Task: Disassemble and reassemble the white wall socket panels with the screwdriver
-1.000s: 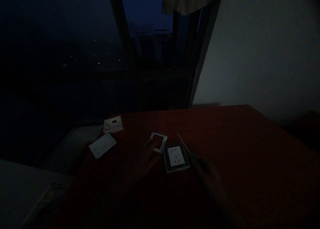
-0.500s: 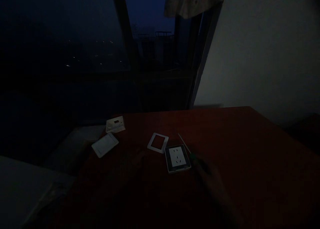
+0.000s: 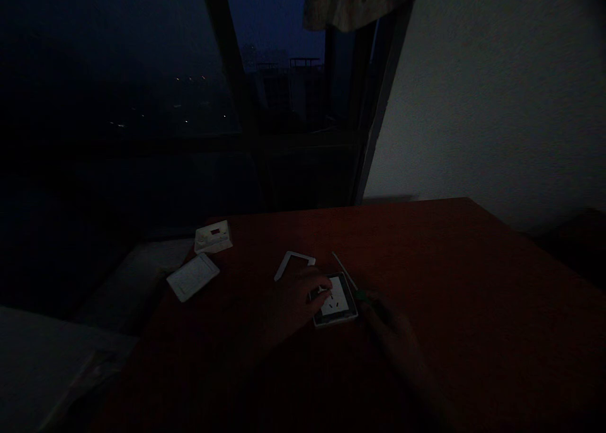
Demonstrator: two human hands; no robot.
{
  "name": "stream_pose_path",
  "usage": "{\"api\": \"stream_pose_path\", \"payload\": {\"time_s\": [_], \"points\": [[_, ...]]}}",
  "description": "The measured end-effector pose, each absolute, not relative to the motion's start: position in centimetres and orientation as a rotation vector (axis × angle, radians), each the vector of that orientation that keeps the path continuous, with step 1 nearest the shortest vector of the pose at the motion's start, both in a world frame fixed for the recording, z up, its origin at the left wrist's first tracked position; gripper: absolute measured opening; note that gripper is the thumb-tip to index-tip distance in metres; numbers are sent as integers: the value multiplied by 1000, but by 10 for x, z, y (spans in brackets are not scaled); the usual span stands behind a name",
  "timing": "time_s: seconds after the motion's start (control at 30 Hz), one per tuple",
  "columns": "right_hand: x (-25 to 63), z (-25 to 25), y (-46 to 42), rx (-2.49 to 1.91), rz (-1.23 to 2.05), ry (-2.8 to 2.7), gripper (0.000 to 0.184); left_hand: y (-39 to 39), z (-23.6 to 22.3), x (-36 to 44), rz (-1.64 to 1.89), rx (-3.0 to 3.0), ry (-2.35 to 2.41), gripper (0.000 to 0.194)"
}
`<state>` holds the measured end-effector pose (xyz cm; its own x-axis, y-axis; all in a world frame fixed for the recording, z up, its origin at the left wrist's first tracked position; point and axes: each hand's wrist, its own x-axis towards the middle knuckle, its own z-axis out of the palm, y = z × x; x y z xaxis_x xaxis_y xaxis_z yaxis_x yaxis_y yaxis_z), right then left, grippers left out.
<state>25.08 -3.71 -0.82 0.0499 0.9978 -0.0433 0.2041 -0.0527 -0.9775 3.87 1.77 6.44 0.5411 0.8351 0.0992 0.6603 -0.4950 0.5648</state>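
The scene is very dim. A wall socket (image 3: 338, 303), with a white slotted face in a dark surround and a pale rim, lies on the reddish table. Over its left side reaches my left hand (image 3: 300, 297), thumb and fingertips curled close together in a pinch at the socket face; what they hold, if anything, is too small to make out. My right hand (image 3: 391, 329) rests beside the socket's right edge, closed around the green handle of a screwdriver (image 3: 344, 270), whose shaft points up and left. Behind my left hand lies a white square frame (image 3: 299, 255), partly covered.
At the table's left edge lie a white flat plate (image 3: 193, 278) and a pale shallow box (image 3: 213, 237) with a rectangular hole. The table (image 3: 426, 250) stretches right to a white wall (image 3: 483, 105). A dark window (image 3: 284, 105) stands behind.
My left hand first drew back left from the square frame, leaving it on the table, then came right over the socket with its fingers curled. My right hand keeps the screwdriver in place.
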Motion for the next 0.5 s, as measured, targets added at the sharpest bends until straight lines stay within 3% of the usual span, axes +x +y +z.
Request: {"api": "stream_pose_path", "payload": {"time_s": [0.5], "points": [[249,-9,-37,-1433,1085,-1319,37,32,57,74,348,2553,1109,10]]}}
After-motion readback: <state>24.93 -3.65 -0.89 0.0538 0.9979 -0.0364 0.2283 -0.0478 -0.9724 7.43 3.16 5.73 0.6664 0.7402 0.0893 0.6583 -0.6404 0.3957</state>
